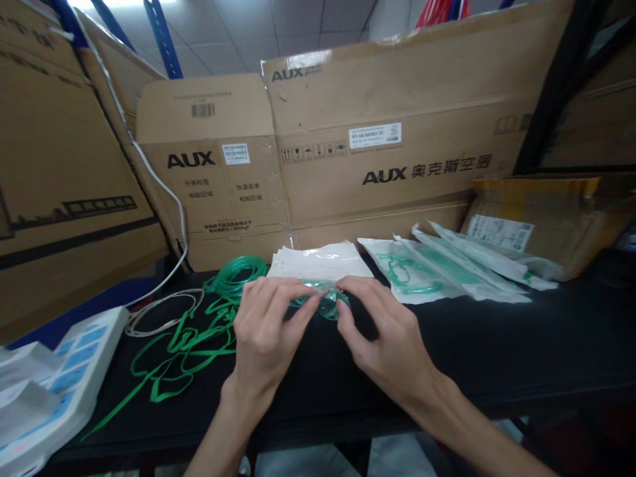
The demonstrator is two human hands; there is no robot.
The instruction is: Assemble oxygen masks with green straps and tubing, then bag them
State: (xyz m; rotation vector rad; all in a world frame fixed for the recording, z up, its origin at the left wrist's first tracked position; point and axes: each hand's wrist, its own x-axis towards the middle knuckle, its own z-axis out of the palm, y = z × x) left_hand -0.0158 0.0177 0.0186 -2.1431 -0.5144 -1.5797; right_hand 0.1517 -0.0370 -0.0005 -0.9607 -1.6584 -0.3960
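Observation:
Between my two hands is a clear green plastic mask point(328, 307), held just above the black table in front of the white bags. My left hand point(271, 321) pinches its left upper edge between thumb and fingers. My right hand point(390, 331) grips the right side the same way, its thumb lower down. The fingers hide much of the mask. A coil of clear green tubing point(242, 275) lies left of my left hand, with a tangle of green elastic straps point(191, 348) in front of it. Behind the mask lies a stack of white bags point(320, 260).
Several sealed packs point(417, 275) with green tubing inside lie at the right. A cardboard box point(541, 225) stands behind them. A white power strip point(84, 377) with plugs and a pale cable loop point(144, 321) are at the left. Large cardboard panels point(397, 93) wall off the back.

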